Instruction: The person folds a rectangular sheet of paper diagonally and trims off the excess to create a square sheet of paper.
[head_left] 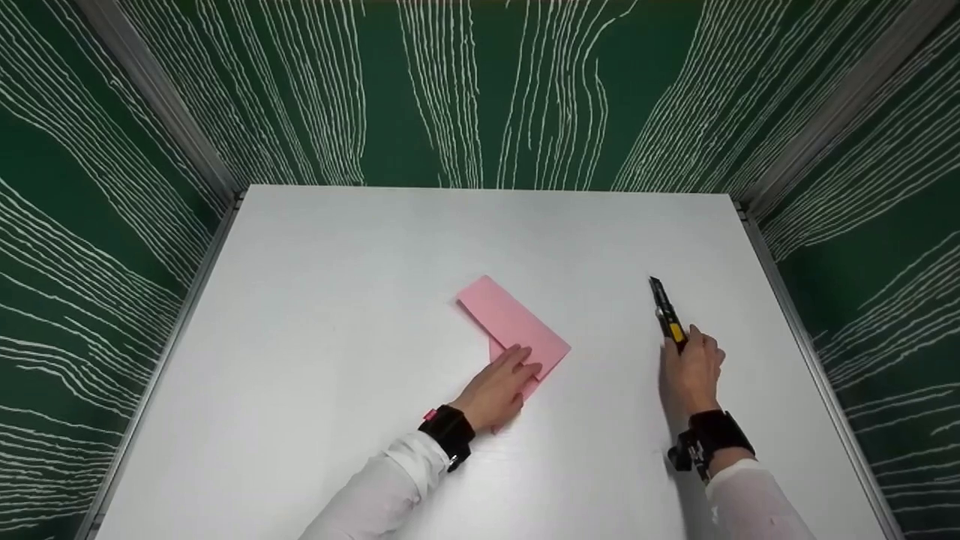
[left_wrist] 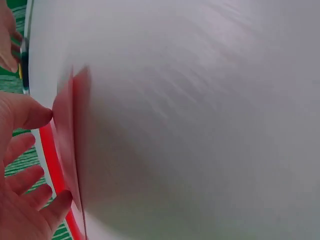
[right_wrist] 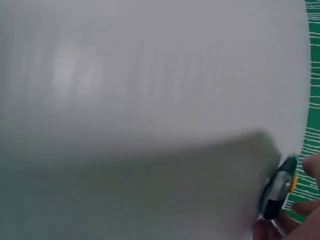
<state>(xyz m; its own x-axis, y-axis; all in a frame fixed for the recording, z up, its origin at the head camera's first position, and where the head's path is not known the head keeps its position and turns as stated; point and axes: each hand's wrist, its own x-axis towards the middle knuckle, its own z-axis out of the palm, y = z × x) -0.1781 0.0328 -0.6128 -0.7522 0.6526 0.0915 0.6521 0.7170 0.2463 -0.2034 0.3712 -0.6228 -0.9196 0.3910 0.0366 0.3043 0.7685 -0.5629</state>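
Note:
A folded sheet of pink paper [head_left: 517, 315] lies in an L shape near the middle of the table. My left hand [head_left: 495, 390] rests across its lower part, fingers extended over the fold. From the left wrist view, the thumb and little finger touch the folded paper [left_wrist: 65, 140], whose edge stands slightly raised. To the right, a black utility knife [head_left: 667, 311] with a yellow slider points away from me. My right hand [head_left: 695, 367] holds it near its rear end, between thumb and fingers. In the right wrist view the knife [right_wrist: 278, 190] sits beside the fingertips.
Everything is on a white table [head_left: 337, 300]. Green panels with wavy white lines [head_left: 540, 97] rise behind it and along both sides, with grey metal posts [head_left: 165, 97] at the corners. Both wrists wear black camera bands [head_left: 448, 433].

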